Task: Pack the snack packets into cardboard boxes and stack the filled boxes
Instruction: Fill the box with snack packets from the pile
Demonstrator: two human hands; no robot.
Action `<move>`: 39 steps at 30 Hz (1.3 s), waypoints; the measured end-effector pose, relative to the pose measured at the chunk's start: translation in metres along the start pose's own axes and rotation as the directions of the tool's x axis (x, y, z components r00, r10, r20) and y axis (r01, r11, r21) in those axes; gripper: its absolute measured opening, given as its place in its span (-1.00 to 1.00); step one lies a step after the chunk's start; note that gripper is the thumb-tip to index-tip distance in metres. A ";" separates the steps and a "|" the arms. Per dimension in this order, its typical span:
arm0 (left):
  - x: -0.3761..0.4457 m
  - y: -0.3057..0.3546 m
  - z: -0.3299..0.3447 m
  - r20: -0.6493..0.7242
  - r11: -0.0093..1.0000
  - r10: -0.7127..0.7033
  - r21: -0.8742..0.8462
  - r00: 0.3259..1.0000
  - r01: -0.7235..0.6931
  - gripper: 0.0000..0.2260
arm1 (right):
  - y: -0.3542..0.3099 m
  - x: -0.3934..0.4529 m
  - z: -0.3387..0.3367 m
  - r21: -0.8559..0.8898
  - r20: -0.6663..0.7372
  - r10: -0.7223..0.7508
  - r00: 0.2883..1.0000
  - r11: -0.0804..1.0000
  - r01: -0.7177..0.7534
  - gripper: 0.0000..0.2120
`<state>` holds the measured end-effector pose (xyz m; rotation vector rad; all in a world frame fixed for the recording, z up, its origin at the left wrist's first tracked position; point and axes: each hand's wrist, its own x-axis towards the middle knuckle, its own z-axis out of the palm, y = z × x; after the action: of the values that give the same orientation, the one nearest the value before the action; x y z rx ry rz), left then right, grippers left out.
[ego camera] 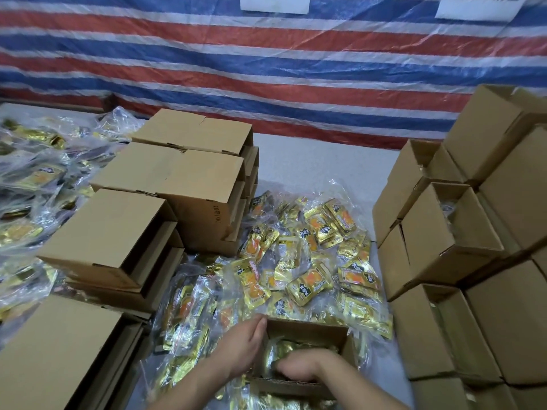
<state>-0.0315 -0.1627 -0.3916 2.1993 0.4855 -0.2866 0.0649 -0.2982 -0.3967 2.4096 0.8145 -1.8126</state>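
Note:
An open cardboard box [310, 329] stands at the bottom centre on a pile of bagged snack packets. Gold packets [285, 347] lie inside it. My left hand [241, 347] lies against the box's left wall, fingers stretched toward its far left corner. My right hand [302, 369] reaches down into the box, its fingers curled over the gold packets there. Beyond the box spreads a heap of gold-and-orange snack packets [307, 261] in clear plastic bags.
Closed cardboard boxes [189, 173] are stacked in several piles to the left, the nearest [53, 350] beside my left arm. Boxes lying on their sides [453, 232] are stacked high on the right. More bagged packets [29, 187] lie far left. A striped tarp [266, 69] hangs behind.

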 end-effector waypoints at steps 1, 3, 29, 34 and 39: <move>0.000 0.001 -0.001 0.001 1.000 -0.003 -0.008 1.000 0.003 -0.75 | 0.001 -0.004 -0.002 0.020 -0.026 -0.026 0.999 0.999 0.027 -0.47; 0.002 0.003 -0.004 0.013 0.999 -0.007 -0.034 1.000 0.007 -0.73 | 0.004 -0.018 -0.008 0.049 -0.074 -0.102 0.992 0.993 0.106 -0.54; 0.252 0.159 0.098 0.414 0.658 0.149 0.637 0.898 -0.403 -0.28 | 0.158 -0.033 -0.104 0.779 -0.615 0.440 0.654 0.465 0.420 -0.53; 0.278 0.152 0.131 0.460 0.614 0.099 0.669 0.882 -0.418 -0.21 | 0.172 -0.035 -0.099 0.819 -0.569 0.486 0.663 0.412 0.400 -0.62; 0.286 0.148 0.155 0.441 0.542 0.068 0.737 0.895 -0.404 -0.11 | 0.180 -0.041 -0.092 0.857 -0.512 0.506 0.695 0.360 0.369 -0.86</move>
<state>0.2844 -0.2984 -0.4886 2.9735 -0.2618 -0.9057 0.2137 -0.4407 -0.3817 3.8986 -0.8253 -1.3079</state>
